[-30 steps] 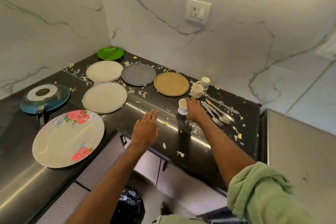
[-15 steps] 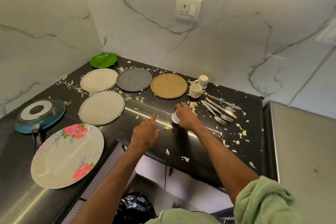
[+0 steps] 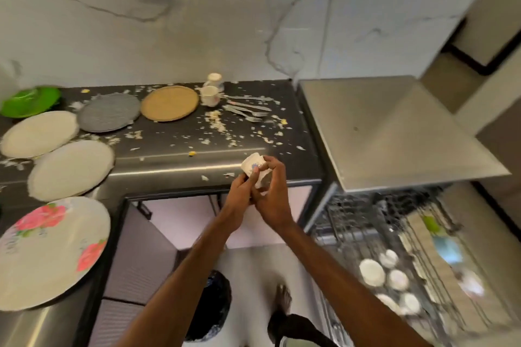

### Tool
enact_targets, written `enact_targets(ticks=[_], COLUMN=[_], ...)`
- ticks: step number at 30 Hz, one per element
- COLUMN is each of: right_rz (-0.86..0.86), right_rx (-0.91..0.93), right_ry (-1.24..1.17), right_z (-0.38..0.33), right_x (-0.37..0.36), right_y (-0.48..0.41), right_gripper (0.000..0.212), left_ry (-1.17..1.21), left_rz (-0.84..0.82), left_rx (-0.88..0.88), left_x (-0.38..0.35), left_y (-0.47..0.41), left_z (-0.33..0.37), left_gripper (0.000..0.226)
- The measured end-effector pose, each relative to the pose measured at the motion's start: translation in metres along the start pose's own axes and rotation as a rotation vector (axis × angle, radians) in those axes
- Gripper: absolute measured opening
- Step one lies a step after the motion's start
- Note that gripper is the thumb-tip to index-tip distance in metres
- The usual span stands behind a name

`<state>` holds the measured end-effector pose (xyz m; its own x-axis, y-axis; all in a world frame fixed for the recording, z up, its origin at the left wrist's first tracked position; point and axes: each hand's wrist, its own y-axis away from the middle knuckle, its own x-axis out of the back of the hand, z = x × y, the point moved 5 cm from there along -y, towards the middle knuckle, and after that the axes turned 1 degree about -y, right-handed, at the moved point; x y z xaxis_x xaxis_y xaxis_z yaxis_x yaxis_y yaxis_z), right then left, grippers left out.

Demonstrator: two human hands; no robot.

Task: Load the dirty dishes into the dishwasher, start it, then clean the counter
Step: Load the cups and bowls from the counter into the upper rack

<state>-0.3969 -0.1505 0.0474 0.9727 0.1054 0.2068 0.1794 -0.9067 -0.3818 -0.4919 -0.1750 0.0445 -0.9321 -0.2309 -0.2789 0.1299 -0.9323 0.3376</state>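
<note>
A small white cup (image 3: 253,165) with a blue print is held tilted over the counter's front edge. My right hand (image 3: 273,194) grips it from the right, and my left hand (image 3: 242,193) holds it from below. On the black counter (image 3: 169,160) lie several plates: a floral one (image 3: 48,251), two white ones (image 3: 70,170), a grey one (image 3: 109,112), a tan one (image 3: 170,103) and a green one (image 3: 29,101). Two more cups (image 3: 211,95) and cutlery (image 3: 245,108) sit at the back. The open dishwasher rack (image 3: 394,259) at the lower right holds white dishes.
Food scraps (image 3: 220,127) are scattered over the counter. The dishwasher's steel top (image 3: 389,132) adjoins the counter on the right. A black bin bag (image 3: 210,307) sits on the floor below my arms. Sockets and a cable are on the marble wall.
My right hand lifted the cup off the counter and drew it back to the front edge. My left hand came over and took hold of it too. The view swung right, revealing the dishwasher.
</note>
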Motion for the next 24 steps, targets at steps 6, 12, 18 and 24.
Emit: enact_targets(ticks=[6, 12, 18, 24], right_rz=[0.016, -0.039, -0.077, -0.178], right_rx=[-0.167, -0.324, -0.384, -0.536], right_ry=[0.010, 0.056, 0.115, -0.034], right_z=[0.005, 0.036, 0.053, 0.075], right_x=[0.107, 0.208, 0.308, 0.378], right_y=[0.073, 0.124, 0.193, 0.231], right_gripper=[0.046, 0.059, 0.061, 0.071], left_ry=[0.044, -0.136, -0.258, -0.283], left_rz=[-0.113, -0.054, -0.268, -0.391], left_rx=[0.026, 0.123, 0.297, 0.423], left_x=[-0.073, -0.140, -0.218, -0.288], left_y=[0.028, 0.056, 0.083, 0.112], left_z=[-0.051, -0.110, -0.186, -0.235], left_gripper=[0.039, 0.039, 0.048, 0.059])
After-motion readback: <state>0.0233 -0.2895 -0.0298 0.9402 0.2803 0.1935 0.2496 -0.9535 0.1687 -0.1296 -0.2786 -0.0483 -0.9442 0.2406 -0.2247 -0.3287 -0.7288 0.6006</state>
